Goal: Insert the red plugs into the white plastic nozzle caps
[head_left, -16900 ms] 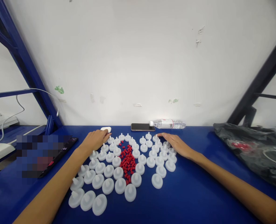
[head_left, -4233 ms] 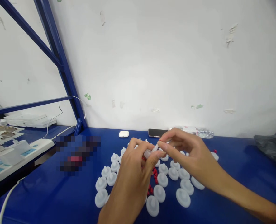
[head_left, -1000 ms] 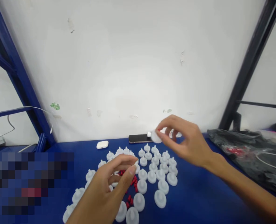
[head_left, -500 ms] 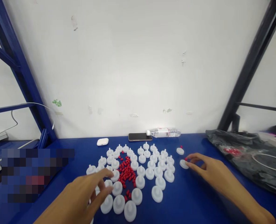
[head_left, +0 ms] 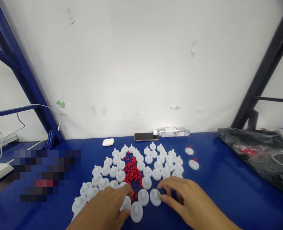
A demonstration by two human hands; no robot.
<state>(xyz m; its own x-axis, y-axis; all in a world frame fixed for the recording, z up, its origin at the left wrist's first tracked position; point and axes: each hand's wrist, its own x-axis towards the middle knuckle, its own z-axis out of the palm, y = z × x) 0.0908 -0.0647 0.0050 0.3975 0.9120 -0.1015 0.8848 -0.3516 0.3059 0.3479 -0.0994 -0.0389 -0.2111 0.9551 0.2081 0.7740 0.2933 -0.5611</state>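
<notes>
In the head view, my left hand (head_left: 109, 204) came in low, palm down, index finger and thumb parted and curved around either side of a white disc (head_left: 126, 203). I could not tell whether they touched it, but nothing was clenched. My right hand (head_left: 187, 198) reached in from the other side, fingers bent and tips aimed inward. Its index and thumb stood apart, loosely released, the thumb tip overlapping the rim of a second disc (head_left: 155, 197); contact there was unclear. Ahead of my fingers and between them lay a heap of red caps (head_left: 133, 174), with more nubbed discs (head_left: 156, 174) standing on both sides. Two capped discs (head_left: 193, 164) sat beyond my right fingers, farther right.

Well past my fingertips, a bottle (head_left: 182, 132) lay on its side, its white label (head_left: 170, 132) marked in red with print too small to read. Beside it, the phone (head_left: 145, 137) showed a dark screen.
</notes>
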